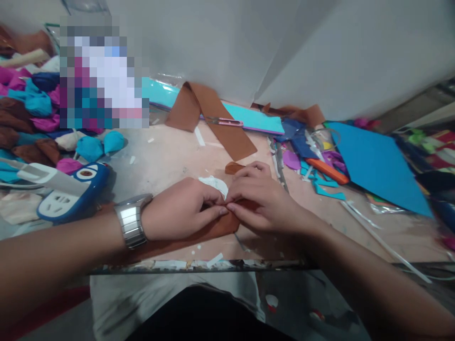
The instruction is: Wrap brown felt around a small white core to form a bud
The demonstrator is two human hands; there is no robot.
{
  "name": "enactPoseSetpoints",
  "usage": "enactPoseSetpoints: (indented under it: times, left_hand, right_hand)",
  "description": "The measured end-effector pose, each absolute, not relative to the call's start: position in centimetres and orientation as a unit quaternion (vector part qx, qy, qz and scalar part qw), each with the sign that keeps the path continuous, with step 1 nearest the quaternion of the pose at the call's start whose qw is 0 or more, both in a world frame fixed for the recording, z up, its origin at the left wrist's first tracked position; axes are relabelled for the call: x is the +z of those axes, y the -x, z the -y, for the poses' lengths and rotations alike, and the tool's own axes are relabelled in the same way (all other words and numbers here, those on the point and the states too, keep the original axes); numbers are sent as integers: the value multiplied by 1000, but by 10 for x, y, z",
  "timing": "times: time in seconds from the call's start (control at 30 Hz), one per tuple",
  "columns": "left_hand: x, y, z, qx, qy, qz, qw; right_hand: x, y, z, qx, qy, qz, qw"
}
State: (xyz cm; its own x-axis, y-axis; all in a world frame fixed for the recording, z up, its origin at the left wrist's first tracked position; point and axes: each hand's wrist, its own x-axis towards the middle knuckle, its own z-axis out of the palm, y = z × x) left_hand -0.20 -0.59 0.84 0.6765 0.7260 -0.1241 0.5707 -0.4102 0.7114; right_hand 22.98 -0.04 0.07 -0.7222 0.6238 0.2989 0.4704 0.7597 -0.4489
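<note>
Near the table's front edge lies a brown strip [185,239], partly under my wrist and fingers. My left hand [188,208], with a silver watch [131,221] on its wrist, pinches the strip's upper edge between thumb and forefinger. My right hand [259,196] meets it there, its thumb and fingers pressed on the same brown material. Just behind the fingertips is a white piece [215,184], partly hidden by my left hand. A small brown piece [233,167] sits by the right fingers.
A folded brown strip [227,135] bears pink snips [225,122]. A blue power socket [71,194] and bundled coloured pieces [35,102] are at left. To the right are an orange cutter [329,171], blue scraps and a blue sheet [380,166]. A white wall stands behind.
</note>
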Motion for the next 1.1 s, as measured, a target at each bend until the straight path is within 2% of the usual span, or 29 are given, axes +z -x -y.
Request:
enactPoseSetpoints:
  times: [0.37, 0.57, 0.93, 1.1]
  left_hand:
    - [8, 2, 2, 106, -809, -381, 434]
    - [8, 3, 2, 94, -800, -377, 458]
    - [9, 5, 1, 124, -770, -349, 519]
    - [9, 4, 2, 103, -776, -368, 502]
  right_hand:
    - [1, -230, 0, 131, 306, 915, 228]
    - [0, -230, 0, 117, 302, 907, 268]
    - [-1, -229, 1, 84, 294, 907, 290]
    - [0, -228, 2, 87, 296, 905, 291]
